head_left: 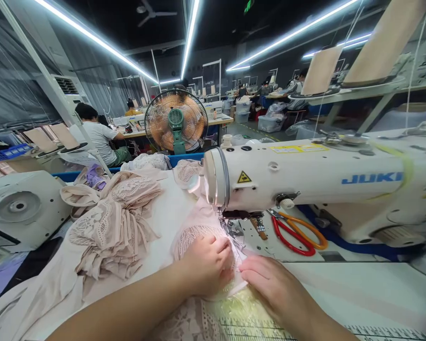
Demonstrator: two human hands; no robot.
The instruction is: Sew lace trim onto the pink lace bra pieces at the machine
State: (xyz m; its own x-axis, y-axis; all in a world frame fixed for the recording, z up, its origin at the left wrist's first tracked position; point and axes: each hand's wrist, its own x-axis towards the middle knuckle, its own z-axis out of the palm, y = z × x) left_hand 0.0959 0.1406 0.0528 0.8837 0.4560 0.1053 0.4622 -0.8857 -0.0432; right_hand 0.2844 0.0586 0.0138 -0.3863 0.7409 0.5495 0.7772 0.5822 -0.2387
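A pale pink lace garment piece (195, 232) lies under the needle area of a white sewing machine (255, 175). On its lace part rests my left hand (211, 263), fingers curled together and gripping the fabric just left of the presser foot. My right hand (266, 279) pinches the fabric's right edge near the foot, thumb hidden. Under the lamp the cloth between the two hands is brightly lit. More beige lace (188, 322) hangs below my left forearm at the table's front edge.
Left of the machine lies a heap of beige lace pieces (120, 222). Red-handled scissors (293, 237) and an orange-handled pair (312, 229) lie under the machine arm. A measuring tape strip (248, 327) runs along the front edge. Beyond stand a large fan (176, 121) and a seated person (97, 137).
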